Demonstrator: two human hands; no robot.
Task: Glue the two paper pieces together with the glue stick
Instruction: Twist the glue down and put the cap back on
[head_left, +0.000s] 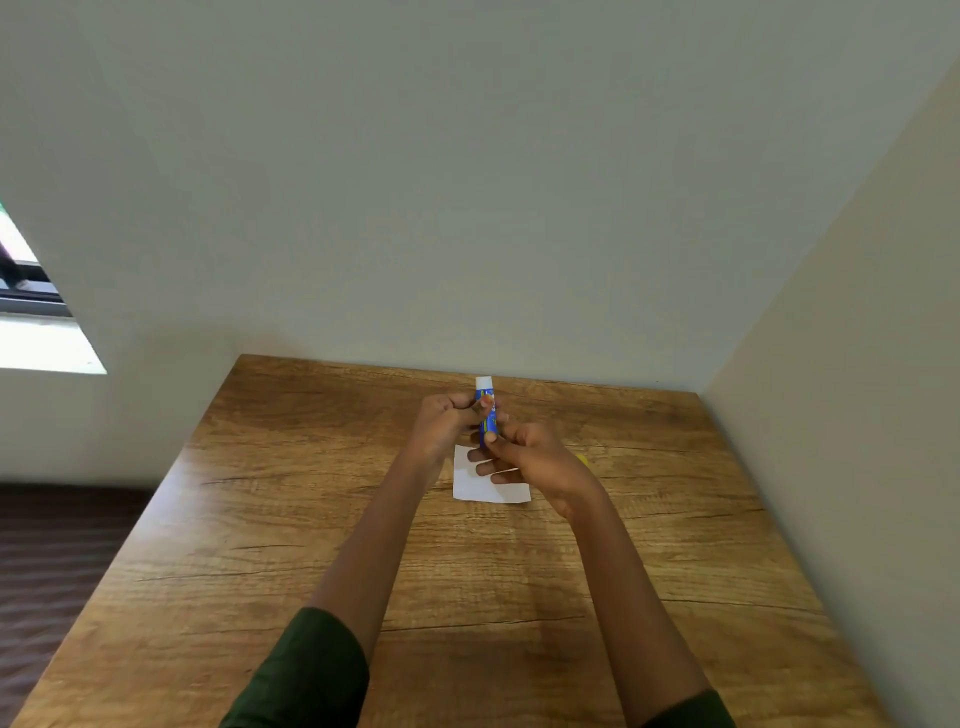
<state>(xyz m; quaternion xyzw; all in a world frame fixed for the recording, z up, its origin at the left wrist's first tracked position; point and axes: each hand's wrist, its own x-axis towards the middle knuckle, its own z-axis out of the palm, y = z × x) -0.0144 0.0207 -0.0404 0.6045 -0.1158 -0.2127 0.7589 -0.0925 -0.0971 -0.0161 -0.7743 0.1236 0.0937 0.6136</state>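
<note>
A blue glue stick (489, 410) with a white top stands upright above the table, held between both hands. My left hand (445, 421) grips its upper body with thumb and fingers. Around the stick's lower end my right hand (530, 460) pinches, its other fingers spread over the paper. A white paper piece (483, 488) lies flat on the wooden table (311, 519) just below the hands, partly hidden by my right hand. A small yellow thing (582, 459) peeks out behind my right wrist; I cannot tell what it is.
The table fits into a room corner, with a pale wall at its far edge and another along its right side. A window (36, 332) is at the far left, dark floor below it.
</note>
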